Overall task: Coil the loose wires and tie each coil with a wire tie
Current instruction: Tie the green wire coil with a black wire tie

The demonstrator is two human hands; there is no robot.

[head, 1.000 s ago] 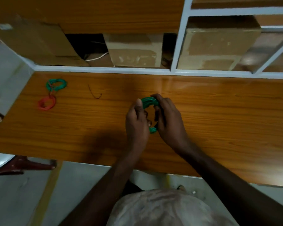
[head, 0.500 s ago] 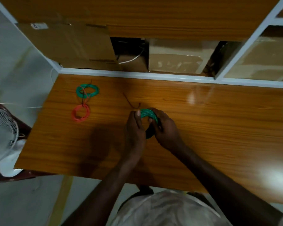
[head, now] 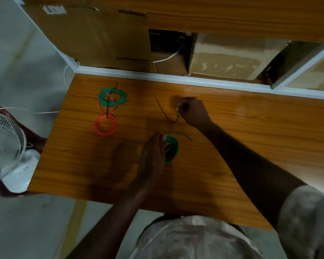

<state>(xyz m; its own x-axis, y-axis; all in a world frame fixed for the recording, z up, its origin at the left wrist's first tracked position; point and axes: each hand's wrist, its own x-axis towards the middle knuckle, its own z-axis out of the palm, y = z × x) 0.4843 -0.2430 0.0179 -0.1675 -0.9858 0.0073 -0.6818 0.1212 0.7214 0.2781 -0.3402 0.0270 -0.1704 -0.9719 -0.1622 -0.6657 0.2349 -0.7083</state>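
Tabletop (head: 251, 139): orange wood-grain board, white trim along its far edge. Green coil (head: 171, 149): untied loops of green wire, lying near the middle of the tabletop toward the near edge, one loose end curving off to the right; the left hand (head: 152, 156) holds it at its left side, fingers curled round the loops, thumb on top, so that grip is clenched on the coil. Wire tie (head: 166, 113): thin dark strand, lying on the tabletop beyond the green coil, running from near the far edge down to a small hook at its right end. Right hand (head: 192, 112): reaches to that hooked end, fingers curled with the fingertips at the tie; whether this grip already pinches the tie or only touches it cannot be told. Tied green coil (head: 112, 97): near the far left corner of the tabletop, bound with a dark tie, a few red strands crossing it. Tied red coil (head: 105, 125): just nearward of the tied green coil, joined to it by the same dark strand, well apart from both hands. Cardboard boxes (head: 223, 60): on the shelf beyond the far edge, with a white cable between them. White fan (head: 6, 146): off the left edge of the tabletop, on the floor side.
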